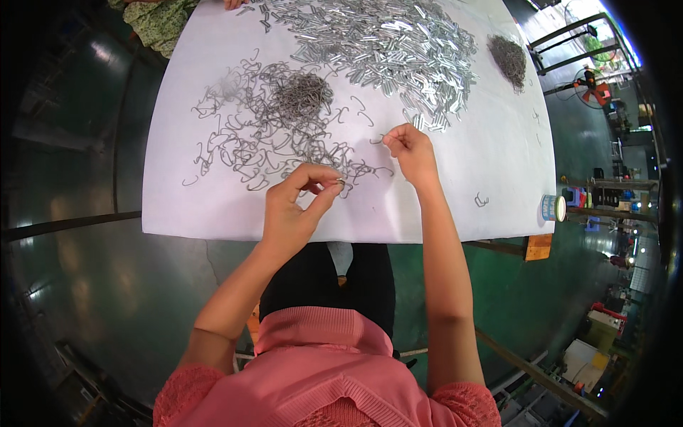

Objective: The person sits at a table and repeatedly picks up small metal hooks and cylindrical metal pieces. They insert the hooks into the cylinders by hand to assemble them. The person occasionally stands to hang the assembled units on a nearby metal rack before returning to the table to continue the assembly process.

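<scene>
My left hand (293,213) is closed in a pinch at the near edge of a spread of bent wire hooks (245,153). A small curved wire hook (343,184) shows at its thumb and fingertip, partly covered by them. Farther right and a little higher, my right hand (413,153) also pinches, and the end of a thin wire hook (377,141) sticks out to the left of its fingertips. Beyond the right hand lies a large heap of short, shiny metal strips (384,53).
A denser clump of wire hooks (304,96) sits amid the spread. Another dark wire pile (508,60) lies at the far right of the white table (491,160). A small tub (553,208) stands at the right edge. Another person's hand (233,3) shows at the far edge.
</scene>
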Demonstrator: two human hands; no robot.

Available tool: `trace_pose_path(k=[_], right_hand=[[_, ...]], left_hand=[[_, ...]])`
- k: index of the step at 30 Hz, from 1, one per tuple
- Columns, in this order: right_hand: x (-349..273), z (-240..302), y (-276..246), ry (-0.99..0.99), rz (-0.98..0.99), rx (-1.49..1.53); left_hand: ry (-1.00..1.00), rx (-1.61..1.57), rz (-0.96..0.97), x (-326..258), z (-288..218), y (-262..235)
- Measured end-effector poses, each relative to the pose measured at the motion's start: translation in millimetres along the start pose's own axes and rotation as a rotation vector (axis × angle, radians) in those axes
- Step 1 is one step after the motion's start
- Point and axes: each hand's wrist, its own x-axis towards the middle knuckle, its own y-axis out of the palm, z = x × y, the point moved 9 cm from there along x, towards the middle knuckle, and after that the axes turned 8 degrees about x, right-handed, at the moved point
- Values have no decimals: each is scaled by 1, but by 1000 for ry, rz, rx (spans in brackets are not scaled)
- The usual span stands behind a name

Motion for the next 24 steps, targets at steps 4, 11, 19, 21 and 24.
trace_pose_path(k=[4, 11, 19, 21, 24], right_hand=[[-4, 2, -6, -83, -84, -41], [60, 18, 38, -114, -17, -550], [7, 21, 39, -176, 65, -247], [-29, 22, 13, -14, 82, 112], [-89, 45, -6, 88, 15, 553]], left_hand=[[-3, -21, 45, -7, -2, 22], [-9, 1, 98, -15, -10, 37], [-10, 46, 108, -25, -9, 36], [1, 49, 139, -25, -12, 44], [15, 62, 137, -27, -15, 48]])
